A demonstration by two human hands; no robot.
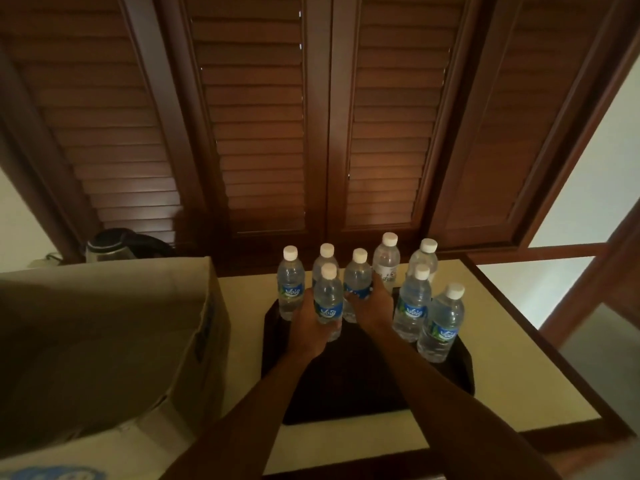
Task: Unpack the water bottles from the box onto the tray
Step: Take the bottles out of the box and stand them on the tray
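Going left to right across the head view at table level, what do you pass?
Cardboard box → kettle behind its far edge → left hand gripping a bottle → right hand gripping another bottle → nearest bottle on the right → dark tray's right rim.

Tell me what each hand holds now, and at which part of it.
The left hand grips a water bottle around its lower body, at the label. The right hand grips another bottle around its middle.

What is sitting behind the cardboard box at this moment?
Behind the cardboard box, the dark lid and steel top of a kettle show above its rim. The box covers the kettle's lower body and whatever it stands on.
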